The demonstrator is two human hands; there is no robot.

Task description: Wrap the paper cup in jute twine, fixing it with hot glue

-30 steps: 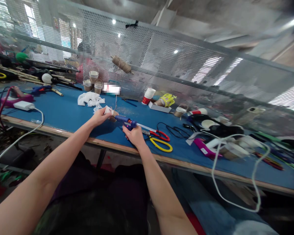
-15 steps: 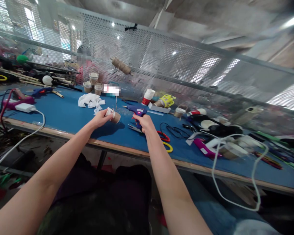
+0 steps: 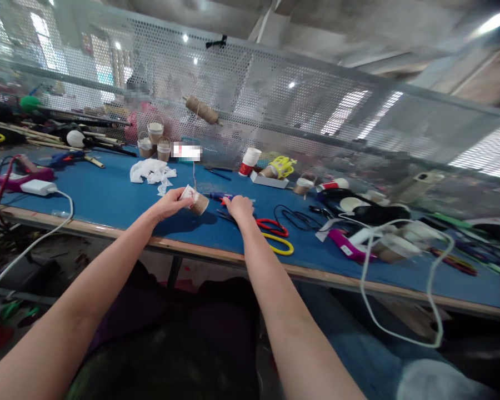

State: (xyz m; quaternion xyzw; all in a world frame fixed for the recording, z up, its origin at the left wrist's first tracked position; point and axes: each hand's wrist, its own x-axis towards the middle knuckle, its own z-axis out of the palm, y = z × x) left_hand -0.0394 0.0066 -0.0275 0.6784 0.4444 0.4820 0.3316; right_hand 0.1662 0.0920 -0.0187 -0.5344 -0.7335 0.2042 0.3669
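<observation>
My left hand [image 3: 170,203] grips a small paper cup [image 3: 199,204] tilted on its side, its lower part wrapped in brown twine. A strand of twine runs up from the cup toward the twine spool [image 3: 202,110] hung on the mesh. My right hand [image 3: 239,208] is closed round a blue glue gun [image 3: 220,196], mostly covered by the fingers. The gun's nozzle points left, close to the cup; whether they touch I cannot tell. Scissors with red and yellow handles [image 3: 281,244] lie beneath and beside my right wrist.
Crumpled white paper [image 3: 152,171] lies behind my left hand, with twine-wrapped cups [image 3: 155,133] beyond it. Red-and-white stacked cups [image 3: 250,161] and a yellow plastic piece [image 3: 283,166] stand at the back. Purple power strips [image 3: 350,245] with white cables sit to the sides. Perforated metal mesh bounds the table.
The glue gun has dropped and turned from upright to lying lower, its nozzle nearer the cup. The cup has turned slightly in my left hand, and its wrapped end has shifted a little right.
</observation>
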